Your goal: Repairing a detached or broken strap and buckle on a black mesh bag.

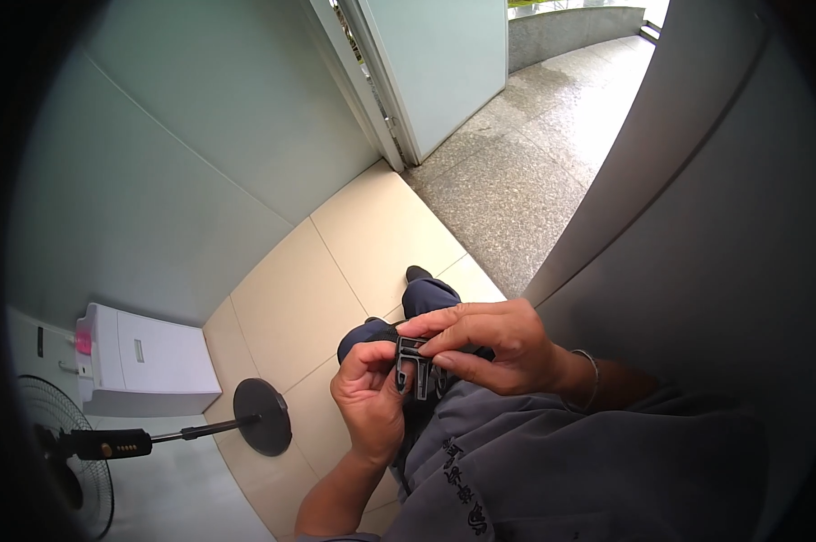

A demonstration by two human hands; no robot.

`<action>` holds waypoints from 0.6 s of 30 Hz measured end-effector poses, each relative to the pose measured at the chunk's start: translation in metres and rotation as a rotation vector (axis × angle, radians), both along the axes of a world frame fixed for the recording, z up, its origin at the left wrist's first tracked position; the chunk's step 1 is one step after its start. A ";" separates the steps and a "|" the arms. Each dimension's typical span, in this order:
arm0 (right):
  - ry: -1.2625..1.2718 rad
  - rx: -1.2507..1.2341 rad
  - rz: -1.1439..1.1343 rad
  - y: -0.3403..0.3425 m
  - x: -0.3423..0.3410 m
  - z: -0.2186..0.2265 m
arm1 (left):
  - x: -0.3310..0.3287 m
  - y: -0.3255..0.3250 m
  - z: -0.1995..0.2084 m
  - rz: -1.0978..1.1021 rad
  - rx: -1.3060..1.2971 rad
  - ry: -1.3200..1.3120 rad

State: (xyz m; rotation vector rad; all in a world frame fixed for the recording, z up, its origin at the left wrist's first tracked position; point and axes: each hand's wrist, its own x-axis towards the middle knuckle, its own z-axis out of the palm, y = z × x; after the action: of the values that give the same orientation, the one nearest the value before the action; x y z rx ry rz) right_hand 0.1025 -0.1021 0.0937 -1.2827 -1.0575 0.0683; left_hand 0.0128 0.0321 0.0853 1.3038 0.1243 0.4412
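A black plastic side-release buckle half [421, 383], its prongs pointing down toward me, is held up in front of my lap. My left hand [370, 402] grips its left side, with the thumb against the prongs and the fingers curled behind. From the right, my right hand [507, 348] reaches over the buckle. Its fingertips press on the upper bar, and the thumb lies near the right edge. Dark material hangs just behind the buckle, partly hidden by the hands, and I cannot tell whether it is a strap.
A black pedestal fan [110, 444] lies across the left of the picture, its round base [262, 417] on beige floor tiles [286, 298]. Beyond it stands a white cabinet [155, 357]. An open door [439, 63] leads to grey stone paving [507, 181]. A grey panel [697, 199] rises at right.
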 end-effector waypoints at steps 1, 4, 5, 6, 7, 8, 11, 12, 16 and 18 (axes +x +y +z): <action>0.001 0.001 -0.002 0.000 0.000 0.002 | 0.000 0.001 0.000 -0.002 0.001 0.001; 0.001 -0.043 -0.019 -0.002 -0.001 0.005 | -0.003 0.003 -0.003 0.001 0.072 0.001; 0.006 -0.070 -0.020 -0.002 -0.002 0.006 | -0.004 0.005 -0.005 -0.006 0.134 -0.019; 0.010 -0.096 -0.021 -0.003 -0.002 0.006 | -0.004 0.007 -0.006 -0.013 0.197 -0.038; 0.011 -0.096 -0.021 -0.003 -0.003 0.005 | -0.004 0.008 -0.005 -0.012 0.197 -0.037; -0.019 -0.125 -0.038 -0.003 -0.003 0.005 | -0.004 0.008 -0.004 0.016 0.310 -0.060; -0.099 -0.154 -0.051 -0.003 -0.002 0.004 | -0.001 0.012 -0.001 0.060 0.543 -0.120; -0.150 -0.153 -0.048 -0.003 -0.001 0.004 | 0.000 0.014 0.000 0.075 0.663 -0.159; -0.192 -0.213 -0.022 -0.004 0.001 0.005 | 0.001 0.018 0.004 0.064 0.845 -0.277; -0.211 -0.219 0.018 -0.004 0.003 0.005 | 0.001 0.019 0.005 0.057 0.878 -0.302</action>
State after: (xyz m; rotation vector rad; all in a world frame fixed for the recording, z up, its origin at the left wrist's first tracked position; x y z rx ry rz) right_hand 0.1059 -0.1064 0.0992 -1.5026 -1.2688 0.0648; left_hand 0.0141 0.0506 0.0901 2.0702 -0.3243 0.7829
